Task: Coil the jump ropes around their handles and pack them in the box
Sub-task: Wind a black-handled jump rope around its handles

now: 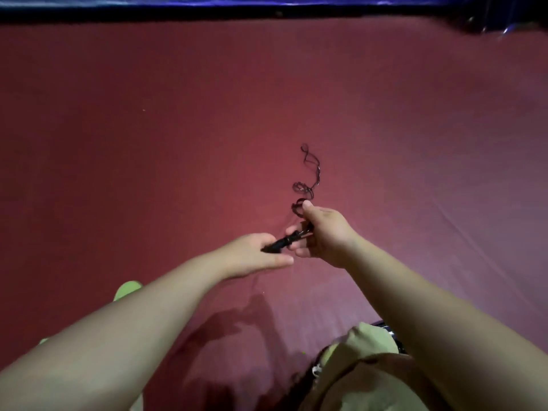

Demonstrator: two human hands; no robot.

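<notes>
A black jump rope handle (281, 242) is held between both hands over the red floor mat (148, 143). My left hand (255, 256) holds the handle's near end, thumb stretched out below it. My right hand (323, 232) grips the handle's far end where the cord leaves it. The thin black cord (308, 176) runs away from my right hand in loose curls across the mat. No box is in view.
A dark blue padded edge (267, 4) borders the mat at the far side. A green shoe tip (127, 289) shows at the lower left. Beige clothing (364, 366) and a dark item lie at the lower right.
</notes>
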